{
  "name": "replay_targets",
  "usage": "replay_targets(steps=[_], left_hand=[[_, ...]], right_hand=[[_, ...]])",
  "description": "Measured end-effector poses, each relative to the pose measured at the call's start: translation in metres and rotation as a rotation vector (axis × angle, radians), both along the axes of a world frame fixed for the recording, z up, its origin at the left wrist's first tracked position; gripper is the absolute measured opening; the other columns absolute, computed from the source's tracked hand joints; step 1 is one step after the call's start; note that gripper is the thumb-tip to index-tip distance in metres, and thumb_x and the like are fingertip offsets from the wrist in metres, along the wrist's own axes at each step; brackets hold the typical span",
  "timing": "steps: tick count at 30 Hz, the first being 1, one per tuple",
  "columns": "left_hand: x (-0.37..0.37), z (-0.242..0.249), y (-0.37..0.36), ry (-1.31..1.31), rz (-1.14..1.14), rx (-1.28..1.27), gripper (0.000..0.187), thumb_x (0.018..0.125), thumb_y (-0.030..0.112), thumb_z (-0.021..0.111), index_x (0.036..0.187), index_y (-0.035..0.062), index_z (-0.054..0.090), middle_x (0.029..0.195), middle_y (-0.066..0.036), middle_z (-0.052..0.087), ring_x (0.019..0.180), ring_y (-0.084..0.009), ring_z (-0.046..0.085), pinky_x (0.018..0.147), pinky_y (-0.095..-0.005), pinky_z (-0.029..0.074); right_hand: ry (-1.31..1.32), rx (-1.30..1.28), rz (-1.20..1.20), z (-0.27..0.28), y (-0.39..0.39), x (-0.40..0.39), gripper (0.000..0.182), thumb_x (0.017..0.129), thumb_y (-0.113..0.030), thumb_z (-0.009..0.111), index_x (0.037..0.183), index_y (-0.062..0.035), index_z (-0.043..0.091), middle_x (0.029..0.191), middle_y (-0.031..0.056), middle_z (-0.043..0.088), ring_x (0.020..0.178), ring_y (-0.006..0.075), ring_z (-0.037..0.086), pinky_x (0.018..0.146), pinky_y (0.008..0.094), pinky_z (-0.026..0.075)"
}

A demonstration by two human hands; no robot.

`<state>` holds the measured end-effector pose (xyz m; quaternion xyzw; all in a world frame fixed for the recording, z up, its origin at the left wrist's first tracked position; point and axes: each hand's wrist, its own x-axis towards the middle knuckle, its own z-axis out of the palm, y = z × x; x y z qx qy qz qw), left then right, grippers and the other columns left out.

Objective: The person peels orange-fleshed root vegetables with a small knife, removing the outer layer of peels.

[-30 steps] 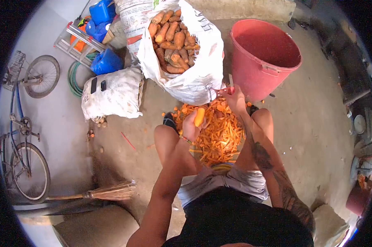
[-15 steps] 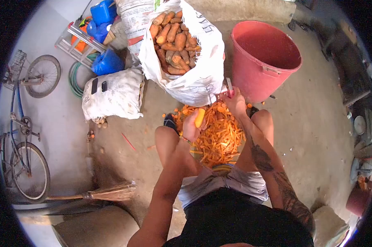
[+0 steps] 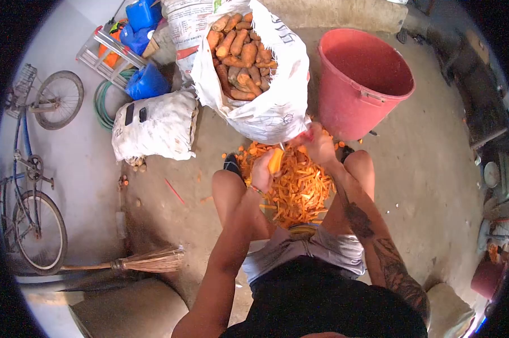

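My left hand (image 3: 262,173) is closed around a peeled carrot (image 3: 275,161), whose bright orange end sticks out above the fingers. Close by on the right, my right hand (image 3: 321,147) grips a small red-handled bladed tool (image 3: 307,136). Its pale tip points at the carrot, but blur and the fingers hide whether it is a knife or a peeler. Below both hands, a heap of orange carrot peelings (image 3: 299,191) lies between my legs. A white woven sack (image 3: 265,121) stands just ahead, its mouth rolled open around unpeeled carrots (image 3: 240,56).
A large red bucket (image 3: 350,107) stands right of the sack. To the left lie a stuffed white sack (image 3: 156,127), a blue container (image 3: 147,83) and a ladder (image 3: 110,59). A straw broom (image 3: 150,262) rests behind, near a bicycle (image 3: 32,169) at the wall.
My right hand has swung the tool's blade leftward and down toward the carrot. The left hand still holds the carrot in nearly the same place.
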<state>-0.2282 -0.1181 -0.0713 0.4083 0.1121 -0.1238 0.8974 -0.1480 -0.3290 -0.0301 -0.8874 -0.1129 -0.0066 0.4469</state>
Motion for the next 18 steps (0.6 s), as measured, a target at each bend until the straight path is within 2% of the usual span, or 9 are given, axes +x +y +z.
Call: replay_targets(steps=[1,2,4,5,8,12,14,18], left_hand=[[0.004,-0.006,0.005,-0.018,-0.016,-0.098,0.035,0.102,0.038,0.055,0.108,0.0051,0.062,0.083,-0.005,0.065,0.069,-0.0137,0.059,0.057,-0.0294,0.045],[0.005,-0.012,0.008,-0.035,-0.029,-0.194,0.034,0.102,0.037,0.055,0.109,0.0050,0.063,0.083,-0.005,0.065,0.070,-0.0142,0.060,0.058,-0.0293,0.046],[0.002,-0.005,0.001,0.030,0.085,-0.255,0.034,0.103,0.036,0.053,0.112,0.0048,0.062,0.089,-0.007,0.068,0.072,-0.0161,0.063,0.060,-0.0308,0.050],[0.002,-0.008,0.001,0.052,0.114,-0.279,0.034,0.104,0.036,0.052,0.113,0.0045,0.061,0.091,-0.008,0.069,0.073,-0.0164,0.063,0.061,-0.0309,0.050],[0.000,0.010,-0.007,0.104,0.120,-0.290,0.033,0.105,0.033,0.050,0.114,0.0039,0.061,0.097,-0.008,0.070,0.078,-0.0169,0.065,0.068,-0.0322,0.054],[0.003,0.004,-0.005,0.027,-0.041,-0.325,0.032,0.106,0.030,0.047,0.115,0.0025,0.061,0.102,-0.008,0.071,0.088,-0.0186,0.069,0.081,-0.0335,0.058],[0.002,0.002,-0.006,0.043,-0.051,-0.342,0.032,0.106,0.029,0.047,0.114,0.0024,0.061,0.103,-0.008,0.071,0.089,-0.0189,0.069,0.081,-0.0336,0.058],[0.005,-0.022,-0.002,0.100,0.023,-0.300,0.029,0.105,0.028,0.049,0.112,0.0025,0.061,0.099,-0.008,0.071,0.085,-0.0169,0.068,0.076,-0.0329,0.056]], right_hand=[[-0.069,-0.063,-0.178,-0.004,-0.002,0.011,0.042,0.093,-0.035,0.068,0.119,-0.0046,0.054,0.089,0.0163,0.067,0.083,0.0355,0.068,0.071,0.0457,0.052],[-0.071,-0.110,-0.099,-0.009,-0.007,0.013,0.041,0.093,-0.037,0.068,0.115,-0.0051,0.055,0.087,0.0157,0.068,0.082,0.0355,0.068,0.071,0.0456,0.052],[-0.080,-0.194,0.057,0.003,-0.006,0.013,0.040,0.092,-0.042,0.067,0.107,-0.0060,0.058,0.083,0.0146,0.068,0.079,0.0354,0.068,0.069,0.0455,0.052],[-0.049,-0.156,0.195,0.007,-0.005,0.006,0.048,0.086,-0.053,0.070,0.097,-0.0071,0.060,0.079,0.0126,0.068,0.076,0.0345,0.068,0.067,0.0443,0.052],[-0.057,-0.313,0.383,0.034,0.005,-0.022,0.056,0.080,-0.059,0.072,0.100,-0.0075,0.061,0.081,0.0125,0.069,0.078,0.0312,0.069,0.067,0.0439,0.052],[-0.089,-0.175,0.364,0.014,0.017,-0.029,0.062,0.075,-0.067,0.073,0.093,-0.0078,0.064,0.078,0.0120,0.068,0.075,0.0303,0.069,0.065,0.0427,0.053],[-0.081,-0.146,0.363,0.008,0.021,-0.029,0.061,0.077,-0.067,0.071,0.091,-0.0079,0.064,0.076,0.0120,0.068,0.073,0.0309,0.069,0.064,0.0430,0.053],[-0.089,-0.327,0.404,0.002,0.022,-0.027,0.057,0.081,-0.064,0.068,0.082,-0.0073,0.064,0.070,0.0118,0.066,0.067,0.0326,0.068,0.061,0.0443,0.053]])
